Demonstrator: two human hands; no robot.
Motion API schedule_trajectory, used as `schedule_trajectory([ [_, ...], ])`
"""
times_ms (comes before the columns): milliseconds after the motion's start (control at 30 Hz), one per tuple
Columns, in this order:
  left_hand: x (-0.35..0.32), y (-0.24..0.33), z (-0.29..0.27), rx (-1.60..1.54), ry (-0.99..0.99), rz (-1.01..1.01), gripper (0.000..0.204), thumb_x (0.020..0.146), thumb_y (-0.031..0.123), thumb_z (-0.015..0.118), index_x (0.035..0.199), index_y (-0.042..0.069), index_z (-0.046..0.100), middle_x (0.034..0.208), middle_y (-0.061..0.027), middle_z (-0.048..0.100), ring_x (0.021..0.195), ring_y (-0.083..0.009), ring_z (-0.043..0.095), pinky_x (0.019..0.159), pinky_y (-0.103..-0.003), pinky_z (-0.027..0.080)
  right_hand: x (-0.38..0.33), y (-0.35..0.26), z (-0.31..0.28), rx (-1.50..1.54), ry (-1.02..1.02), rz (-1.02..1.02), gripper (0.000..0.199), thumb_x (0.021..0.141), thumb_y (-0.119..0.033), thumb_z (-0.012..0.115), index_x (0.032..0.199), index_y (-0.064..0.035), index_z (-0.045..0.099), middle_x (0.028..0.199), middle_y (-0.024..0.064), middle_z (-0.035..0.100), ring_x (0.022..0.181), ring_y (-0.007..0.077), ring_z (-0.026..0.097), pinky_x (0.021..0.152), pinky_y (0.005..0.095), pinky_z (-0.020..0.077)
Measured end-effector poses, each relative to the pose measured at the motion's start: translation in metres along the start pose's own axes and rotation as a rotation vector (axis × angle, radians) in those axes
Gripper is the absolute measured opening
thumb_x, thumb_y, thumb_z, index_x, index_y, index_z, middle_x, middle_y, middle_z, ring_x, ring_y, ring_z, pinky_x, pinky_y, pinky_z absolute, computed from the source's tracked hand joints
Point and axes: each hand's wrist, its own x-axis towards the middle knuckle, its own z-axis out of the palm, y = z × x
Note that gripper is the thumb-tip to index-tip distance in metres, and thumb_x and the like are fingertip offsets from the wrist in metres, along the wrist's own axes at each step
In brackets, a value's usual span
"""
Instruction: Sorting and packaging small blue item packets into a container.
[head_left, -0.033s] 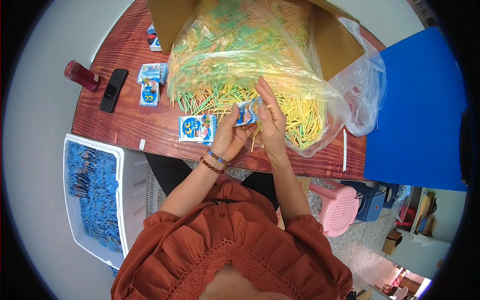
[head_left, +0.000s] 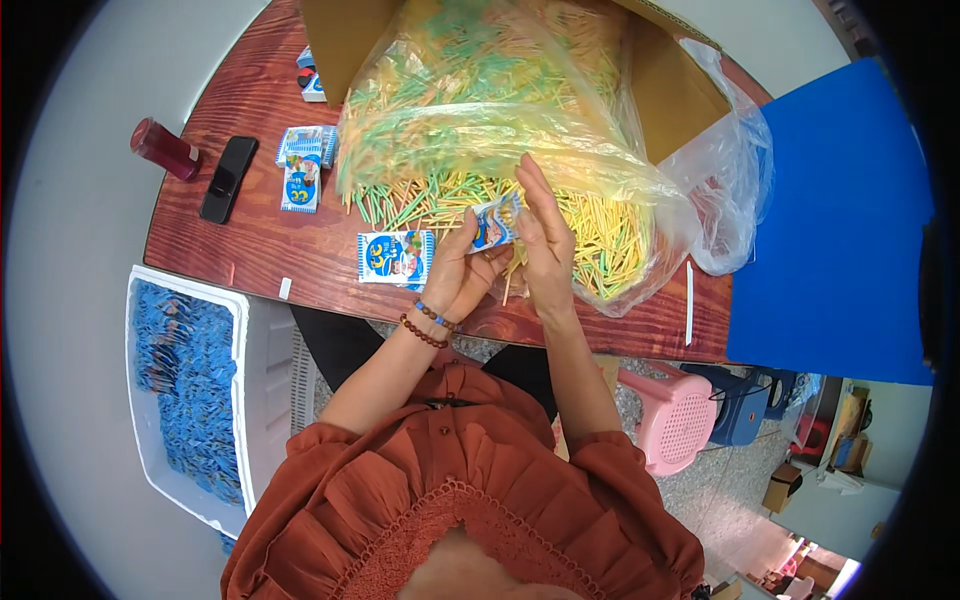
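Over the near edge of the table, my left hand [head_left: 460, 280] pinches a small blue-and-white packet [head_left: 490, 228] between thumb and fingers. My right hand [head_left: 546, 255] is at the packet's right end, thumb and lower fingers against it, with the upper fingers stretched upward. Pale yellow shows at that end of the packet. A few thin sticks poke out below, between my hands. To the left of them, a similar packet [head_left: 394, 257] lies flat on top of another. Behind my hands, loose yellow, green and orange sticks [head_left: 607, 235] spill from a clear plastic bag [head_left: 500, 130].
The bag lies in a cardboard box [head_left: 685, 105] on the reddish wooden table [head_left: 260, 240]. More packets [head_left: 301, 185], a black phone [head_left: 229, 180] and a red-filled bottle [head_left: 165, 148] sit left. A white foam bin [head_left: 243, 400] of blue packets stands lower left; a blue panel [head_left: 830, 220] is right.
My hands stay nearly in place around the packet. The packet's right end has turned slightly, and a short stick tip by my right fingers no longer shows.
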Motion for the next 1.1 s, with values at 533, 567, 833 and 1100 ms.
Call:
schedule_trajectory([
  [533, -0.021, 0.059, -0.013, 0.121, -0.181, 0.350, 0.036, 0.094, 0.017, 0.058, 0.127, 0.005, 0.050, 0.121, -0.0062, 0.057, 0.107, -0.0150, 0.056, 0.092, -0.033, 0.047, 0.030, 0.006, 0.040, -0.118, -0.166, 0.090, 0.018, 0.092, -0.008, 0.059, 0.105, 0.0041, 0.063, 0.096, 0.0059, 0.063, 0.090, 0.0117, 0.058, 0.080, 0.0257, 0.0451],
  [567, -0.025, 0.069, -0.020, 0.128, -0.172, 0.362, 0.036, 0.094, 0.017, 0.058, 0.127, 0.005, 0.050, 0.121, -0.0062, 0.057, 0.107, -0.0150, 0.056, 0.092, -0.033, 0.047, 0.036, 0.008, 0.043, -0.043, -0.196, 0.109, 0.017, 0.093, -0.009, 0.058, 0.101, 0.0038, 0.065, 0.090, 0.0047, 0.064, 0.085, 0.0097, 0.058, 0.076, 0.0247, 0.0454],
  [833, -0.045, 0.132, -0.064, 0.781, 0.182, 0.578, 0.017, 0.088, 0.009, 0.065, 0.101, -0.001, 0.067, 0.091, -0.0015, 0.068, 0.080, -0.0067, 0.062, 0.071, -0.021, 0.049, 0.051, 0.036, 0.101, -0.012, -0.452, 0.422, 0.024, 0.093, -0.017, 0.059, 0.110, -0.0003, 0.060, 0.092, 0.0031, 0.063, 0.077, 0.0089, 0.059, 0.067, 0.0242, 0.0472],
  [1100, -0.006, 0.235, -0.131, 1.226, 0.522, 0.869, 0.022, 0.087, 0.018, 0.067, 0.095, -0.002, 0.068, 0.082, -0.0020, 0.069, 0.070, -0.0074, 0.061, 0.057, -0.022, 0.044, 0.018, 0.049, 0.072, -0.335, -0.494, 0.358, 0.022, 0.091, -0.016, 0.059, 0.106, -0.0005, 0.061, 0.086, 0.0040, 0.064, 0.070, 0.0104, 0.060, 0.062, 0.0252, 0.0470],
])
